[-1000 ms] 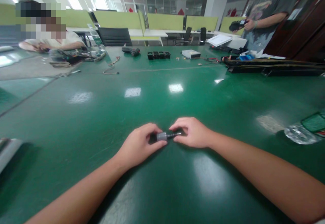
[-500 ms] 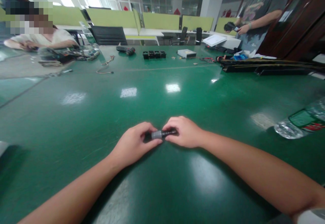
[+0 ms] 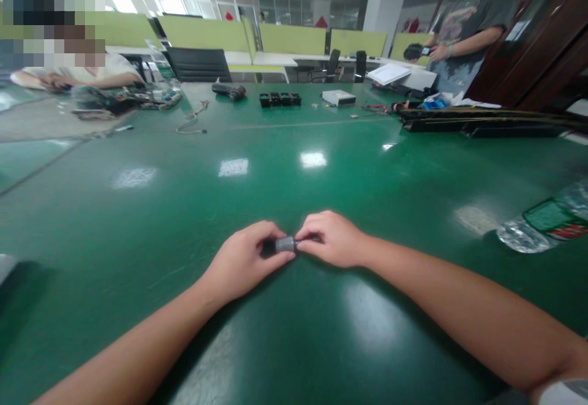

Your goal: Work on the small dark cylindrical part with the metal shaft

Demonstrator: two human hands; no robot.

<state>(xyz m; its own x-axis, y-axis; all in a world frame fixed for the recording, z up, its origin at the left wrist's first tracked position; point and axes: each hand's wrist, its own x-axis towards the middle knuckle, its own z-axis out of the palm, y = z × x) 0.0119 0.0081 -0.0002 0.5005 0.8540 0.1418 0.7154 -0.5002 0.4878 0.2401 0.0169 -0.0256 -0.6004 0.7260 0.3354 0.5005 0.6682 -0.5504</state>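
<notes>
Just above the green tabletop, or on it, lies a small grey and black cylinder [image 3: 285, 244], roughly level, its exact kind not clear. My left hand [image 3: 241, 258] grips the grey part between the thumb below and the fingers above. At the right end, my right hand [image 3: 337, 239] pinches the narrower black part with thumb and fingertips, which hide most of it. The two hands are close together, with the cylinder bridging them.
A clear plastic bottle [image 3: 537, 224] lies at the right. Across the table [image 3: 294, 190] are a black part [image 3: 280, 99], a power drill [image 3: 228, 90], a metal box [image 3: 339, 97], a cable [image 3: 190, 124] and long black rails [image 3: 482, 122]. Two people are beyond.
My right thumb and fingers have closed onto the black end, which showed more openly before. My left hand keeps its grip on the grey part, almost unmoved.
</notes>
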